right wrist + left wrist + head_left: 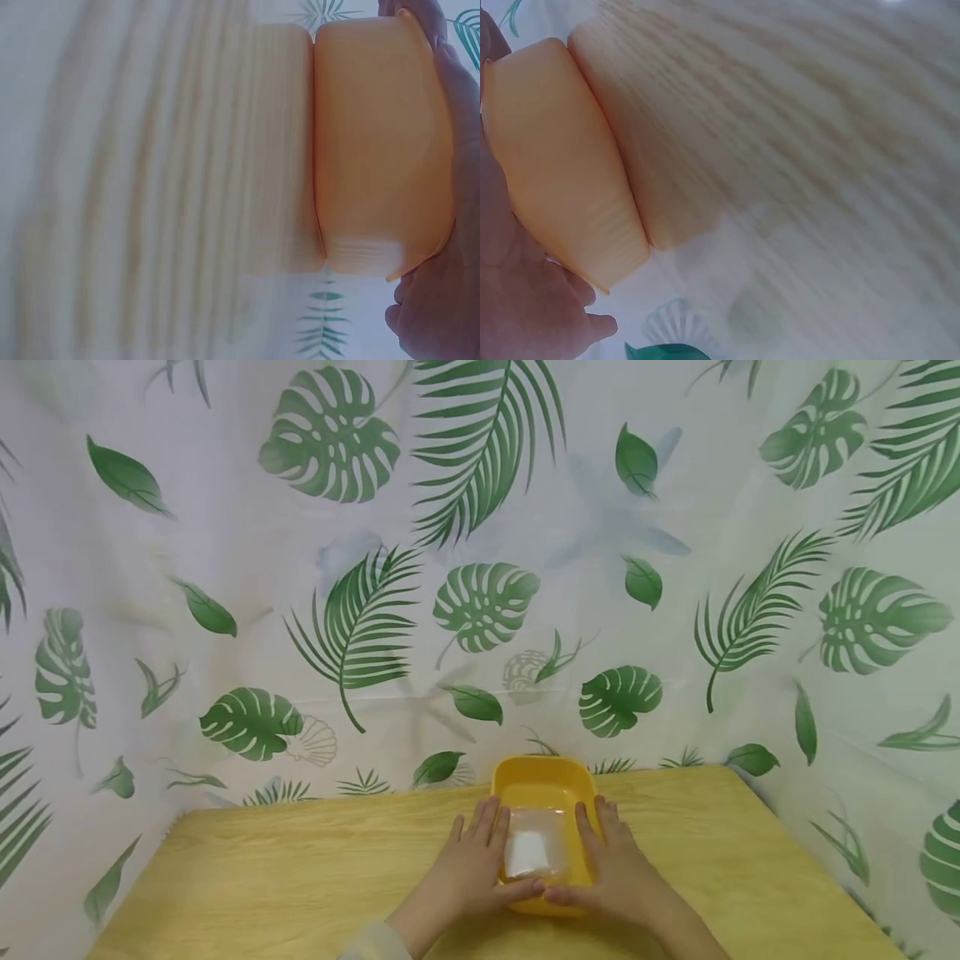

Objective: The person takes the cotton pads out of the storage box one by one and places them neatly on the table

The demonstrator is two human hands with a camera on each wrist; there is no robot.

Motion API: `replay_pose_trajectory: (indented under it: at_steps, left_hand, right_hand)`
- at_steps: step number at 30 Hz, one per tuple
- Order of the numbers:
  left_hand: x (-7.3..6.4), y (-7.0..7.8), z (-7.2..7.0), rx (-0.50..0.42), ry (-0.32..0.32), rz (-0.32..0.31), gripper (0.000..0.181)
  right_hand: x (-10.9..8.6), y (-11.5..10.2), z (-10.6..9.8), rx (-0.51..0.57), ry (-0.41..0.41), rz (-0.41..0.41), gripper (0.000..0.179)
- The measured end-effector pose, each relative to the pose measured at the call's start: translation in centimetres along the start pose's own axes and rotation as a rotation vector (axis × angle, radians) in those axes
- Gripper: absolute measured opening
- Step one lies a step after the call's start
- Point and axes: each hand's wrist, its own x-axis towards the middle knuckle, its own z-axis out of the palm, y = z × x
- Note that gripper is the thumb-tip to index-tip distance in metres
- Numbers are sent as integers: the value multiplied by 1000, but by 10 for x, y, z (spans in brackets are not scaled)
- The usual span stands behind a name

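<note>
Remote view of two hands at a yellow container (543,785), which I find between five and six o'clock of the head view, standing on the wood-grain table (337,860). Its twelve o'clock end lies near the leaf-printed cloth (510,577). A clear pack (535,850) with a whitish patch (perhaps only glare) lies inside. The left hand (480,864) is laid along the rim at nine o'clock and the right hand (618,864) at three; on both, the fingers are straight against the container, unclenched, with the thumbs nearly meeting at six o'clock. Progress: I judge the pack's placing done, since it sits within the walls; the container rests upright, base down in both wrist views. Withdrawal of the hands appears outstanding; whether more remains, I cannot tell. Lettering: I can read no brand, label or writing on container or pack.
</note>
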Motion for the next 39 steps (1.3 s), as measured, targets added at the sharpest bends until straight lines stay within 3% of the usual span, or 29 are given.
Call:
replay_pose_trajectory:
  at_steps: [7, 14, 31, 39]
  left_hand:
    - [-11, -8, 2, -2, 6, -11, 112]
    - [-24, -23, -5, 9, -2, -35, 111]
    - [-57, -47, -11, -62, 12, -67, 109]
    - [-78, -58, -24, -107, -15, -93, 110]
  right_hand:
    - [0, -13, 2, 24, -10, -25, 127]
    - [8, -32, 6, 49, -47, -28, 126]
    - [16, -60, 21, 67, -112, -56, 125]
    - [17, -80, 26, 109, -132, -74, 122]
